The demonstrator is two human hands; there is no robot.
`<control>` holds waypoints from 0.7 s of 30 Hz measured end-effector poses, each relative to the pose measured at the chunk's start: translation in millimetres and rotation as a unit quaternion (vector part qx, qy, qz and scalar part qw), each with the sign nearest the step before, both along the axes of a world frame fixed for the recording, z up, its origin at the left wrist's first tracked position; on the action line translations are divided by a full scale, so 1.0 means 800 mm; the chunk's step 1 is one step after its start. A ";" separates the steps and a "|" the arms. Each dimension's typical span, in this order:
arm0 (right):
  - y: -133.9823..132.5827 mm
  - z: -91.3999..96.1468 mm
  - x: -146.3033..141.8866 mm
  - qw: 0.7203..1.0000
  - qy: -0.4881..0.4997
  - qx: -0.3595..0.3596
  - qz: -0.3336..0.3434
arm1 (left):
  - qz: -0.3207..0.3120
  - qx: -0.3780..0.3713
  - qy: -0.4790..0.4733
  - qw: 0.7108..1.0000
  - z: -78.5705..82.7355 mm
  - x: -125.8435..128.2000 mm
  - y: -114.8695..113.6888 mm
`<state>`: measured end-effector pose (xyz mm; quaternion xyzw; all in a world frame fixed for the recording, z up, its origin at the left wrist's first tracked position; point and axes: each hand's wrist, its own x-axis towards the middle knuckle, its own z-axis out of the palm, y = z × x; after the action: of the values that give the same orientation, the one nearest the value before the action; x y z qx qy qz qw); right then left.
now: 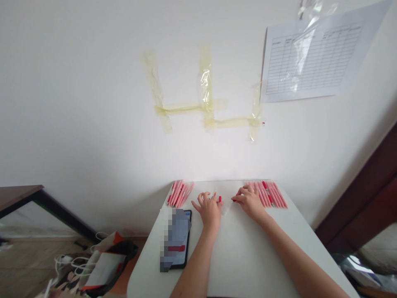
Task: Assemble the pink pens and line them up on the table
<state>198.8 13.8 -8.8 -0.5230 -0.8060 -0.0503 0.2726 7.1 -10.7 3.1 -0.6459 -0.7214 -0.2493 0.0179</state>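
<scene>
Pink pens lie at the far end of the white counter point(235, 256), a left bundle point(177, 194) and a right row point(276, 195). Between them, the left hand point(210, 209) has fingers spread, a red piece point(220, 199) at their right; whether they grip it, I cannot tell. The right hand's point(250, 202) fingers pinch a dark-red piece point(235, 200) beside the row.
</scene>
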 end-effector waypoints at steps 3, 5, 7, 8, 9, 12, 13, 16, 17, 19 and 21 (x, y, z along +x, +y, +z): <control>0.000 0.002 0.000 1.000 -0.013 -0.020 0.008 | 0.002 0.013 -0.004 1.000 0.000 0.000 0.000; -0.001 0.004 0.002 0.999 -0.017 -0.029 0.010 | 0.003 0.019 -0.007 1.000 0.000 -0.001 0.000; -0.002 0.006 0.002 0.999 -0.013 -0.031 0.011 | 0.004 0.024 -0.010 1.000 0.000 -0.001 0.000; -0.002 0.006 0.002 0.999 -0.010 -0.031 0.013 | 0.005 0.024 -0.012 1.000 0.000 -0.001 0.000; -0.003 0.007 0.002 0.999 -0.009 -0.031 0.014 | 0.006 0.025 -0.013 1.000 0.000 -0.001 0.000; -0.003 0.007 0.001 0.999 -0.008 -0.027 0.014 | 0.006 0.024 -0.014 1.000 0.000 -0.002 0.001; -0.003 0.007 0.001 1.000 -0.006 -0.025 0.015 | 0.007 0.023 -0.014 1.000 -0.001 -0.003 0.001; -0.003 0.005 -0.001 1.000 0.004 -0.020 0.023 | 0.007 0.020 -0.012 1.000 -0.002 -0.004 0.002; -0.003 0.005 -0.002 1.000 0.005 -0.018 0.025 | 0.007 0.020 -0.012 1.000 -0.003 -0.004 0.002; -0.004 0.004 -0.003 1.000 0.005 -0.017 0.026 | 0.006 0.022 -0.011 1.000 -0.003 -0.005 0.003; -0.005 0.004 -0.004 1.000 0.003 -0.016 0.024 | 0.006 0.023 -0.011 1.000 -0.003 -0.005 0.003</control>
<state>195.3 10.1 -5.3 -0.5083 -0.8181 -0.0289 0.2675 3.2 -8.3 1.0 -0.6381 -0.7194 -0.2730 0.0262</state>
